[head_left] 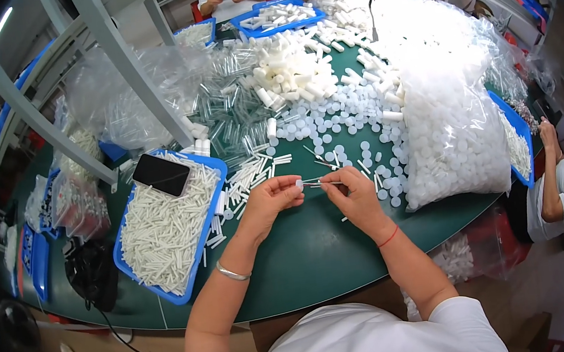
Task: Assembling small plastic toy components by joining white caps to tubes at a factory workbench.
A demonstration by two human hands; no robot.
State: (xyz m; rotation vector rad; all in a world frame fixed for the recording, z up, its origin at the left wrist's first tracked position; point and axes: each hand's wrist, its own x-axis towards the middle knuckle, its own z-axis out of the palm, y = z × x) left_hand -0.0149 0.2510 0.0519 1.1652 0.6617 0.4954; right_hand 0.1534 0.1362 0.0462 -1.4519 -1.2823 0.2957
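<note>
My left hand [268, 205] is closed in a pinch on a small whitish round cap [299, 184] over the green table. Just right of it, my right hand [355, 199] grips a pair of thin metal tweezers [313, 183], their tips reaching to the cap. The fingers hide part of both. Beyond my hands lie many loose translucent round caps [301, 126]. Short thin white sticks [254, 174] are scattered beside my left hand. A blue tray [118, 254] at the left is heaped with more white sticks [170, 230].
A black phone [162, 174] rests on the tray's sticks. Clear tubes [225, 106] and thick white cylinders [291, 70] are piled farther back. A big clear bag of caps [454, 128] stands at the right. Grey frame posts [134, 67] rise at left. Other people sit at the far side and right.
</note>
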